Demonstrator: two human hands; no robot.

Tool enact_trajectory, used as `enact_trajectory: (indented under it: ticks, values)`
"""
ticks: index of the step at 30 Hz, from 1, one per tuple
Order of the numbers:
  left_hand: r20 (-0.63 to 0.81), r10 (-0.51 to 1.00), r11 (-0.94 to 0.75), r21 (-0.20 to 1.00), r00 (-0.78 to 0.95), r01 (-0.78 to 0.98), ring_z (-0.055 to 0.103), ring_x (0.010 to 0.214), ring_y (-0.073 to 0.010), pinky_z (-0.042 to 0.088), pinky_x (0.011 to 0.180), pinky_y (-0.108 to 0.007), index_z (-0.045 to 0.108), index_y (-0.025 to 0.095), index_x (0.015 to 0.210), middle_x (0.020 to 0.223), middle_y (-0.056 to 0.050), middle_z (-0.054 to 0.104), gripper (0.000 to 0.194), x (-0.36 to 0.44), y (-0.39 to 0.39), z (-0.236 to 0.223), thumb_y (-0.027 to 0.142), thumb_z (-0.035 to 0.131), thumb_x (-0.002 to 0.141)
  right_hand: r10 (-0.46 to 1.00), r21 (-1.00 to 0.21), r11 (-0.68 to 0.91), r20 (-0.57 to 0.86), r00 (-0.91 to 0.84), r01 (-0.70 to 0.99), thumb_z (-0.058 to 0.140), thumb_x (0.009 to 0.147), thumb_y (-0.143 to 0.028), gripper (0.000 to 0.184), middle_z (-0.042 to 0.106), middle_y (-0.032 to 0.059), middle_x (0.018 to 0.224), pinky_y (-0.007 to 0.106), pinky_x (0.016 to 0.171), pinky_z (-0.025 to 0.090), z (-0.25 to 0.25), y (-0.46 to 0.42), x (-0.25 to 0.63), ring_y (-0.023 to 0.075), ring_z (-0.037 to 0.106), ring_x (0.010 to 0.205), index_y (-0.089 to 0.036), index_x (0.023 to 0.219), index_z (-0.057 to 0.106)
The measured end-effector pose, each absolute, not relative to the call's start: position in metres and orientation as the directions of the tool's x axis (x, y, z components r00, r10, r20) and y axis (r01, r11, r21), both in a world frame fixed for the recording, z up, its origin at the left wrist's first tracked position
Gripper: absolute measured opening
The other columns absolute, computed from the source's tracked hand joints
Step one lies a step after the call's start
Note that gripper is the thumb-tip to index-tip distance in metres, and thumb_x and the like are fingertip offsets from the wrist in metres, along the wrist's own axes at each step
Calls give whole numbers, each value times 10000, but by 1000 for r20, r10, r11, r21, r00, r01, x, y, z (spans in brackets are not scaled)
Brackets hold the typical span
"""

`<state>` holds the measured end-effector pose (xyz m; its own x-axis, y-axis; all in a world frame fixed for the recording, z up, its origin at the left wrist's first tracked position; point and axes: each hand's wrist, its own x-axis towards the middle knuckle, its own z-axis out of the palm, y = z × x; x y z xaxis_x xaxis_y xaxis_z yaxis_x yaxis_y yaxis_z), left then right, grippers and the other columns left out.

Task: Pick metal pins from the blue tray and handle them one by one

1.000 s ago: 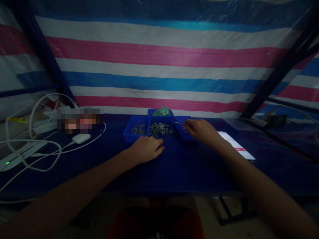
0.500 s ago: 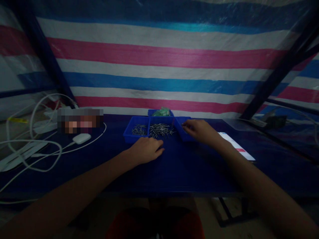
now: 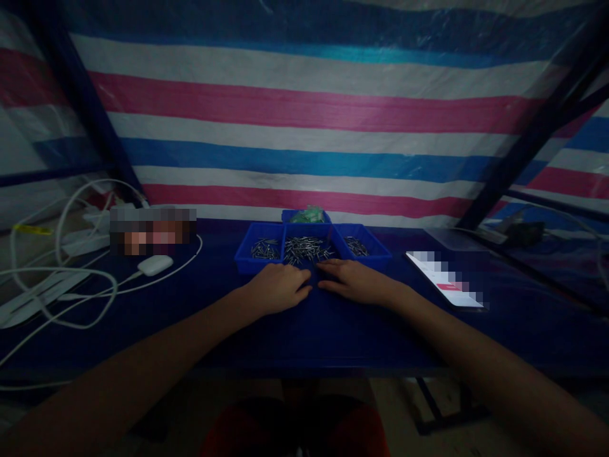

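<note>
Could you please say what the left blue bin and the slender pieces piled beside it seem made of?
Left blue bin: probably plastic, smooth-looking, given its even colour and thin walls. Slender pieces: likely bare, shiny metal, from their silvery glints.

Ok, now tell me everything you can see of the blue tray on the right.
The blue tray on the right is open-topped, shallow and roughly rectangular, with plastic-looking walls. It sits upright on the dark blue table, just right of the central pile of metallic pieces. Slim, loose metallic bits lie on its floor, mostly toward the left. The right hand overlaps its near edge in this view; whether they touch can't be told. Dim light hides finer detail.
</note>
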<state>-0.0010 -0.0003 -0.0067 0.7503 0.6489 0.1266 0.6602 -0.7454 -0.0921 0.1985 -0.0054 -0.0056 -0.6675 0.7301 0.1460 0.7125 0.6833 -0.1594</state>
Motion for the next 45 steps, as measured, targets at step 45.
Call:
enact_trajectory:
  ticks: [45]
  values:
    - [164, 661, -733, -73, 733, 677, 567, 641, -162, 387, 551, -269, 495, 157, 901, 733, -53, 600, 262, -2, 5, -3, 290, 270, 877, 683, -232, 729, 195, -704, 644, 389, 843, -199, 137, 579, 40, 763, 243, 622, 376, 7, -6, 201, 123, 523, 670, -160, 817, 518]
